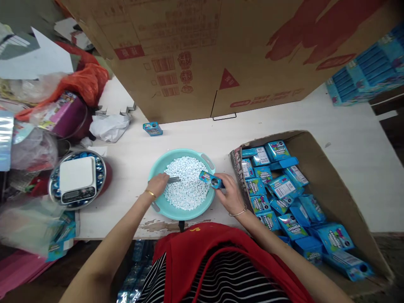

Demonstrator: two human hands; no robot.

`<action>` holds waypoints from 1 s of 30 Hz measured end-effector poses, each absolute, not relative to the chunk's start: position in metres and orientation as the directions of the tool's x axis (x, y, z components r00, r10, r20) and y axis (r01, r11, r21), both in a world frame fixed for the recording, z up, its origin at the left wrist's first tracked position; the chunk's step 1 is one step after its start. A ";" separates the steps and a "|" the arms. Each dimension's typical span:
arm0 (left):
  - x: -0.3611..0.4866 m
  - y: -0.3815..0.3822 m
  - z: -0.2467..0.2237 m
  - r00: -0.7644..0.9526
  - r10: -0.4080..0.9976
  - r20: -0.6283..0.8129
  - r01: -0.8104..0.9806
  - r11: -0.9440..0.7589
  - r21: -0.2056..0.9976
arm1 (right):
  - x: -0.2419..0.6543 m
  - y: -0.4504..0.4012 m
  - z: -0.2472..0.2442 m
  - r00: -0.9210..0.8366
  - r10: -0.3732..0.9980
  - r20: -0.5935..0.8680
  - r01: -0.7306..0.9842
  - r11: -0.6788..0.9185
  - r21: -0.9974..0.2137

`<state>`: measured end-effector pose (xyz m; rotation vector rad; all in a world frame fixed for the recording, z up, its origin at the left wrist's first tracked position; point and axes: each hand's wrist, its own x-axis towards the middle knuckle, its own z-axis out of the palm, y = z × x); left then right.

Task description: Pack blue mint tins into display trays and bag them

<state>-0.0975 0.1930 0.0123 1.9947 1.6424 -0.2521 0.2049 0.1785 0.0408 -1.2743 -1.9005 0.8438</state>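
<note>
A turquoise basin (pixel 153 168) in front of me holds a heap of small white candies (pixel 189 191). At its left side my left hand (pixel 158 184) is closed around a small grey scoop (pixel 173 179), whose front end is over the candies. My right hand (pixel 231 194) grips a small blue candy box (pixel 211 179) above the basin's right side, its round dark hole facing up. Part of the scoop is hidden by my fingers. Behind the basin a similar small blue box (pixel 152 128) stands by itself on the table.
A cardboard carton (pixel 334 189) on the right contains many blue boxes. A large printed carton (pixel 189 101) stands at the back. On the left, a white kitchen scale (pixel 77 176) rests on a metal bowl (pixel 104 185) of blue items. Crumpled white plastic (pixel 110 127) lies near an orange bag (pixel 91 82).
</note>
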 end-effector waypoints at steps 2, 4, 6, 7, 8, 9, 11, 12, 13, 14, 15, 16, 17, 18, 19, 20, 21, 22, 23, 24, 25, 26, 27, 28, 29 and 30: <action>-0.078 0.191 -0.019 0.282 0.846 -0.453 0.926 -0.116 0.360 | 0.212 0.178 0.043 -0.249 0.952 0.177 0.514 0.285 -0.809; -0.056 0.189 -0.038 0.316 0.842 -0.438 0.894 -0.110 0.434 | 0.218 0.178 0.044 -0.217 0.962 0.168 0.540 0.262 -0.800; -0.040 0.186 -0.046 0.337 0.840 -0.425 0.864 -0.096 0.494 | 0.222 0.177 0.043 -0.190 0.970 0.152 0.561 0.235 -0.794; -0.037 0.184 -0.047 0.345 0.840 -0.419 0.849 -0.089 0.521 | 0.223 0.176 0.042 -0.178 0.973 0.145 0.568 0.222 -0.793; -0.037 0.182 -0.044 0.355 0.839 -0.412 0.833 -0.085 0.546 | 0.225 0.175 0.041 -0.170 0.976 0.138 0.571 0.212 -0.793; -0.040 0.180 -0.040 0.365 0.839 -0.404 0.818 -0.082 0.569 | 0.226 0.175 0.040 -0.167 0.977 0.135 0.572 0.207 -0.794; -0.051 0.177 -0.022 0.385 0.839 -0.385 0.791 -0.085 0.606 | 0.227 0.174 0.039 -0.171 0.976 0.138 0.572 0.212 -0.793; -0.058 0.176 -0.010 0.396 0.842 -0.366 0.775 -0.093 0.625 | 0.226 0.174 0.040 -0.180 0.973 0.144 0.570 0.222 -0.791; -0.064 0.175 0.004 0.408 0.847 -0.340 0.758 -0.107 0.644 | 0.225 0.173 0.040 -0.191 0.970 0.153 0.568 0.236 -0.789; -0.070 0.175 0.020 0.423 0.853 -0.307 0.739 -0.128 0.661 | 0.223 0.173 0.041 -0.203 0.965 0.165 0.565 0.253 -0.786; -0.075 0.175 0.037 0.438 0.857 -0.270 0.721 -0.155 0.676 | 0.221 0.173 0.042 -0.219 0.960 0.176 0.560 0.271 -0.783; -0.078 0.175 0.053 0.455 0.859 -0.235 0.706 -0.186 0.684 | 0.218 0.173 0.043 -0.238 0.953 0.185 0.555 0.290 -0.779; -0.080 0.176 0.070 0.472 0.857 -0.207 0.698 -0.219 0.682 | 0.214 0.174 0.043 -0.261 0.946 0.192 0.552 0.309 -0.775; -0.080 0.177 0.086 0.490 0.851 -0.191 0.698 -0.252 0.670 | 0.210 0.174 0.043 -0.283 0.939 0.197 0.549 0.327 -0.769; -0.079 0.178 0.101 0.510 0.840 -0.185 0.706 -0.285 0.649 | 0.205 0.174 0.043 -0.307 0.930 0.202 0.545 0.346 -0.764; -0.076 0.180 0.115 0.529 0.827 -0.189 0.719 -0.318 0.618 | 0.200 0.174 0.043 -0.330 0.921 0.209 0.538 0.365 -0.759; -0.073 0.182 0.127 0.545 0.813 -0.204 0.739 -0.350 0.576 | 0.196 0.174 0.042 -0.350 0.911 0.218 0.530 0.385 -0.756; -0.068 0.184 0.138 0.555 0.800 -0.228 0.764 -0.381 0.520 | 0.191 0.174 0.042 -0.368 0.901 0.229 0.521 0.403 -0.752; -0.063 0.185 0.149 0.555 0.789 -0.263 0.793 -0.408 0.452 | 0.187 0.174 0.042 -0.383 0.892 0.240 0.511 0.421 -0.750; -0.057 0.187 0.158 0.545 0.781 -0.306 0.823 -0.429 0.372 | 0.183 0.174 0.042 -0.397 0.884 0.249 0.502 0.436 -0.747; -0.050 0.188 0.167 0.525 0.776 -0.351 0.849 -0.446 0.283 | 0.180 0.174 0.042 -0.407 0.877 0.256 0.495 0.447 -0.745; -0.043 0.188 0.176 0.500 0.773 -0.391 0.866 -0.462 0.193 | 0.177 0.174 0.042 -0.415 0.872 0.260 0.489 0.455 -0.744; -0.035 0.189 0.185 0.477 0.770 -0.423 0.871 -0.478 0.112 | 0.174 0.173 0.043 -0.421 0.868 0.263 0.483 0.460 -0.745; -0.028 0.188 0.194 0.462 0.766 -0.446 0.867 -0.497 0.045 | 0.172 0.173 0.043 -0.425 0.865 0.266 0.476 0.464 -0.747; -0.020 0.187 0.202 0.454 0.762 -0.461 0.857 -0.515 -0.008 | 0.170 0.173 0.044 -0.427 0.863 0.270 0.469 0.467 -0.750; -0.013 0.186 0.210 0.450 0.759 -0.470 0.846 -0.531 -0.047 | 0.169 0.173 0.044 -0.427 0.861 0.275 0.463 0.470 -0.752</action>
